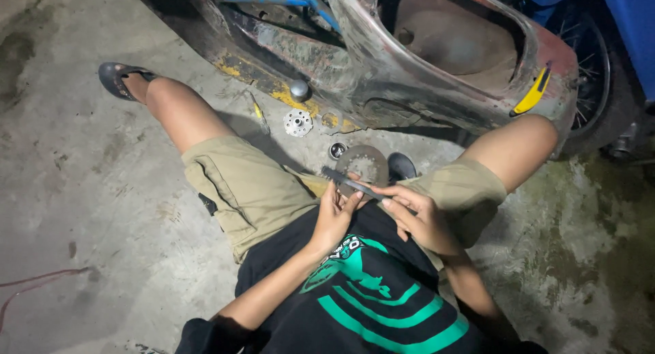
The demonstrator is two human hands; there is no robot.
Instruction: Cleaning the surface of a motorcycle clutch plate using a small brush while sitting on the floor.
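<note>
We saw the left hand (334,214) just above the black and green shirt (368,292), its fingers curled around the near end of a thin dark flat strip (355,183). The right hand (419,217) sat just beside it, its fingertips pinching the same strip from the other side. Both hands were closed on that strip, which slanted up and away to the left of them. What kind of tool or part it was we could not make out, as the fingers hid its near end.

Just beyond the hands, behind the strip, a round grey disc (365,164) lay on the concrete floor (82,190) between the legs in khaki shorts (252,190); its lower edge was hidden by the strip and the fingers. A small ring-shaped part (337,150) lay just left of the disc, and a dark rounded object (401,167) to its right, half covered by the shorts. Farther off to the left lay a perforated metal hub (298,123).

Beyond all that stood a rusted vehicle body (423,61), cut off by the top edge, with a spoked wheel (590,67) far to the right, partly hidden.
</note>
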